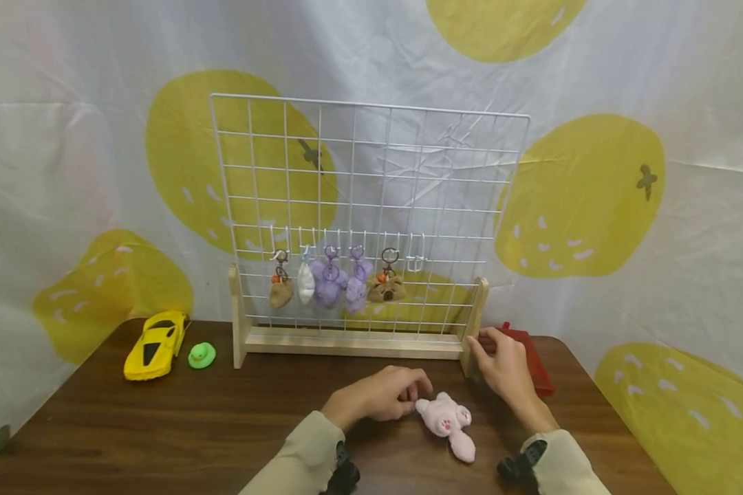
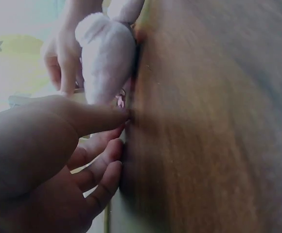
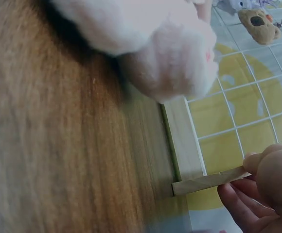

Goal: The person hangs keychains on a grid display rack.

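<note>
A pale pink plush toy (image 1: 438,416) with dark pink paw pads lies on the brown table. My left hand (image 1: 389,393) is beside it, low over the tabletop, fingers bent loosely and thumb apart from the index finger in the head view. A small pink metal piece (image 2: 121,101) shows between the plush and the left thumb. My right hand (image 1: 505,361) pinches the right wooden upright (image 3: 204,183) of a white wire grid rack (image 1: 371,189) between thumb and fingers. Several plush keychains hang from the rack's hooks, including a purple one (image 1: 329,285) and a brown bear head (image 1: 386,289).
To the left on the table are a yellow toy car (image 1: 156,346) and a green rubber duck (image 1: 201,355). A red object (image 1: 535,361) lies behind the right hand. White hooks (image 1: 416,262) without keychains are right of the bear. A fruit-patterned curtain (image 1: 687,261) hangs behind.
</note>
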Demonstrator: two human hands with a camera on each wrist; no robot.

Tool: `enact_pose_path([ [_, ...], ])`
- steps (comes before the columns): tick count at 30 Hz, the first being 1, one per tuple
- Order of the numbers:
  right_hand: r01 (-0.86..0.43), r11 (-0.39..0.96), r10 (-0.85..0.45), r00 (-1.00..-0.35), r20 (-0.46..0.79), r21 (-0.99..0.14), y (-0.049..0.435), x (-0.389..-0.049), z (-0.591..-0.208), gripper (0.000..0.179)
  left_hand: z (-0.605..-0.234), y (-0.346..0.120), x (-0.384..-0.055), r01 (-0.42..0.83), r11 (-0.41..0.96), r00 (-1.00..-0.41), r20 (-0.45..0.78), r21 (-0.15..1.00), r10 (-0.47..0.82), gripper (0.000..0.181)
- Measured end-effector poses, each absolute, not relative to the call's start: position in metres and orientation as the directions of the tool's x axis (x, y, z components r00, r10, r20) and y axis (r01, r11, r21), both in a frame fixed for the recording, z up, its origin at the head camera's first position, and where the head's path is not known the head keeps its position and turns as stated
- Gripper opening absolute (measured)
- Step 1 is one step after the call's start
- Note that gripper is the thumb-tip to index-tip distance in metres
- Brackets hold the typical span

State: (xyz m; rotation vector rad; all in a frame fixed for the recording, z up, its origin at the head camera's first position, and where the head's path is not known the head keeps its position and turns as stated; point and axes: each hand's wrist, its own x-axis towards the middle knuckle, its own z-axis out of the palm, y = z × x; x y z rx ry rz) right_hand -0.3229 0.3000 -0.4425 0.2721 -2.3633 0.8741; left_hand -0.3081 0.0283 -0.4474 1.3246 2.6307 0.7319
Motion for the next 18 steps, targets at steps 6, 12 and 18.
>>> enact_pose_path([
  [6,-0.377,0.759,0.017,-0.803,0.596,-0.530,0.2992,-0.3222,-0.4411,0.016,-0.4511,0.0293,-0.3069,0.753,0.509,-0.603,0.127,0.417,0.787,0.031],
  [12,-0.384,0.756,0.016,-0.799,0.601,-0.530,0.2978,-0.3209,-0.4394,0.015,-0.4542,0.0308,-0.3063,0.754,0.509,-0.617,0.184,0.414,0.765,0.022],
  [18,-0.380,0.760,0.017,-0.799,0.601,-0.527,0.2984,-0.3212,-0.4404,0.015,-0.4479,0.0270,-0.3094,0.717,0.456,-0.633,0.216,0.527,0.744,0.010],
])
